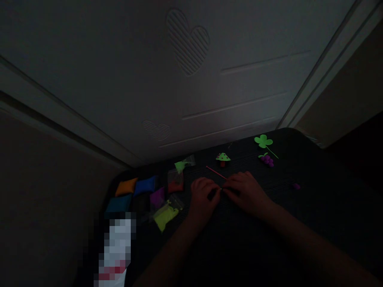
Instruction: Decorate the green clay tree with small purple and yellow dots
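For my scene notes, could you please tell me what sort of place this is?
Probably a dim home craft spot, judging by the colourful packets, the small mushroom figure and the heart-embossed panel.

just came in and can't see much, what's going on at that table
A person's left hand and right hand are close together at a dark table, a tiny pale speck between them, too small to identify. A pink stick lies by the right hand. Beyond are a mushroom figure and, further right, a green clover and purple grapes. Coloured packets lie to the left.
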`<state>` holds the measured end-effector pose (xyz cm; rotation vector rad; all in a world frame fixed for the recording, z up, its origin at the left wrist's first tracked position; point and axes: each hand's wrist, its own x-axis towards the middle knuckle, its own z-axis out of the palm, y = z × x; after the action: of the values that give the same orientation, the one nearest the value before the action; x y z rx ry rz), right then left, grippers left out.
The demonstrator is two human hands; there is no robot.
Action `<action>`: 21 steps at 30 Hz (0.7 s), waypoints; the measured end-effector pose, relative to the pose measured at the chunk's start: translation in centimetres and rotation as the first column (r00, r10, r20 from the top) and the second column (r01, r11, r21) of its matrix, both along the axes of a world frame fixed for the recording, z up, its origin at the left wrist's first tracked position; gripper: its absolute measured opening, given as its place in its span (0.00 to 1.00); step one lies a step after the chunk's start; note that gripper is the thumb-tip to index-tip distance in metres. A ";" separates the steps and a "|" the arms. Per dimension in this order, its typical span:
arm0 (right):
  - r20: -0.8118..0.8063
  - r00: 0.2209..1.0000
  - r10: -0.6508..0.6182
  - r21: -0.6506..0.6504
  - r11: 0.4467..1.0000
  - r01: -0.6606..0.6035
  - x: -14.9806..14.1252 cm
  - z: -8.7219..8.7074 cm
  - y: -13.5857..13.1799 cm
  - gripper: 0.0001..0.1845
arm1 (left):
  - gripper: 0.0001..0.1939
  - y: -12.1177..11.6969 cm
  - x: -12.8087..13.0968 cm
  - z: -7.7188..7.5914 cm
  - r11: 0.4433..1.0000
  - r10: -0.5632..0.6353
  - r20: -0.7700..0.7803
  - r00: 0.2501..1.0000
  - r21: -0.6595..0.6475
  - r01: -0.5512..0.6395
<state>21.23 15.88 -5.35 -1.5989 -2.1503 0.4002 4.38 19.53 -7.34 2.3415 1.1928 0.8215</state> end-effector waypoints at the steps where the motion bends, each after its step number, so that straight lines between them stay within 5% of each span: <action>1: -0.004 1.000 -0.002 0.003 1.000 0.002 0.0 0.0 0.0 0.08 | 0.04 0.0 0.0 0.0 1.000 -0.002 0.001 1.000 0.000 0.002; 21: -0.045 0.995 -0.086 0.019 0.996 0.087 -0.7 -0.3 -0.1 0.05 | 0.03 -0.2 0.1 0.3 0.997 -0.083 0.007 0.997 -0.004 0.083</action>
<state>20.51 15.78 -5.69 -1.6491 -2.0381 0.3812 4.49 19.36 -7.04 2.3657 1.0855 0.7980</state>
